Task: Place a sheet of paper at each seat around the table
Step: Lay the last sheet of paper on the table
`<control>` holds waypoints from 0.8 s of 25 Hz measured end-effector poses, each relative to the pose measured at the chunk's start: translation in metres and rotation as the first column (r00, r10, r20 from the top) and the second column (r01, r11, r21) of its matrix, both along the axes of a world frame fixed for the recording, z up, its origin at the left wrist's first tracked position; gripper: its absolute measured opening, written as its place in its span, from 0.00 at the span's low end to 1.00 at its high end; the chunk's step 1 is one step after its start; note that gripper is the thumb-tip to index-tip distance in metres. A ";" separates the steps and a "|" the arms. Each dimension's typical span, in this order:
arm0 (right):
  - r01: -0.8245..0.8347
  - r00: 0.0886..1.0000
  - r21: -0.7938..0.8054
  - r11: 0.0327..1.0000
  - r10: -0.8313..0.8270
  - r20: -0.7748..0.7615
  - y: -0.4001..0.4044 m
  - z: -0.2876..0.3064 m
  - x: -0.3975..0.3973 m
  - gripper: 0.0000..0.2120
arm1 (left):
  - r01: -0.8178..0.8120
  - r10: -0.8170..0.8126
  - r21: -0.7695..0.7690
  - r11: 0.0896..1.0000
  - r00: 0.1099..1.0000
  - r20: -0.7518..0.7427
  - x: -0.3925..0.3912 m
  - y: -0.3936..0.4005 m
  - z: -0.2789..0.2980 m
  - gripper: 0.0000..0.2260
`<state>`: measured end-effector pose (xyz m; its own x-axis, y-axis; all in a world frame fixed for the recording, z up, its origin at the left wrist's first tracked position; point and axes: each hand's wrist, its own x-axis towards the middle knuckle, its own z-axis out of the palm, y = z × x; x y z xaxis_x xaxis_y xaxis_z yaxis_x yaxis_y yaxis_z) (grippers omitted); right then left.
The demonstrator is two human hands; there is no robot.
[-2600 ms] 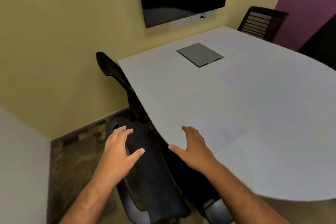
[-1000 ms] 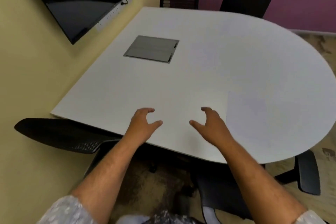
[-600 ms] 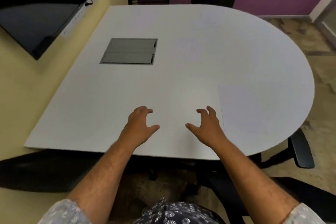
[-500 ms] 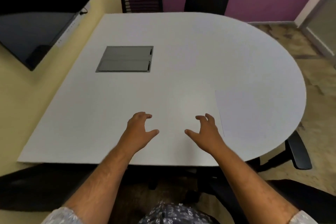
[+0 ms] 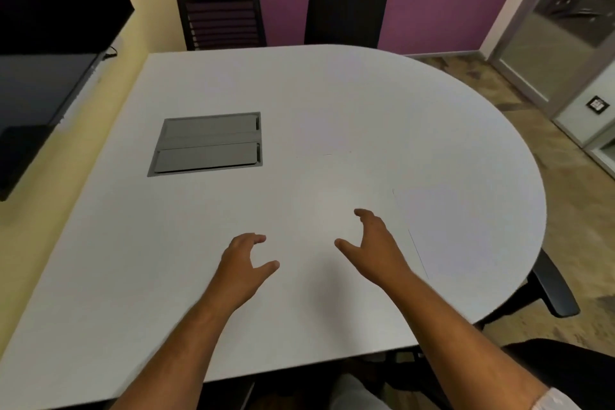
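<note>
A white sheet of paper [image 5: 466,230] lies flat near the table's right curved edge, just right of my right hand. The white table [image 5: 332,103] fills the middle of the view. My left hand [image 5: 244,263] hovers over the near part of the table, fingers curled and apart, holding nothing. My right hand [image 5: 374,243] hovers beside it, also with spread curled fingers and nothing in it, its edge close to the paper's left border. Two black chairs stand at the far side: a slatted one [image 5: 221,18] and a high-backed one [image 5: 347,5].
A grey cable hatch [image 5: 208,143] is set into the tabletop at left centre. A dark wall screen [image 5: 43,53] hangs on the yellow wall at left. Another black chair's armrest [image 5: 555,286] shows at the table's right edge. A glass door [image 5: 572,27] is at far right.
My view swung from the table's left corner and a chair to face across the table. Both hands moved from the table's edge to over its top, still holding nothing.
</note>
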<state>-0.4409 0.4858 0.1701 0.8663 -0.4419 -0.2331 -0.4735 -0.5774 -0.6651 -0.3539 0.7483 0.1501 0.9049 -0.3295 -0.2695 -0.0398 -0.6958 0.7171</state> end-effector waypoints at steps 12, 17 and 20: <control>0.079 0.997 0.095 0.992 -0.080 0.003 -0.102 -0.093 0.239 0.30 | -0.120 0.116 -0.013 0.993 0.975 -0.187 0.192 -0.130 -0.050 0.22; 0.114 0.993 0.093 0.989 -0.111 -0.033 -0.140 -0.138 0.305 0.27 | -0.054 0.071 0.074 0.996 0.966 -0.249 0.257 -0.187 -0.109 0.25; 0.163 0.987 0.109 0.981 -0.162 -0.026 -0.165 -0.162 0.335 0.26 | 0.016 0.009 0.099 0.995 0.970 -0.243 0.287 -0.211 -0.141 0.28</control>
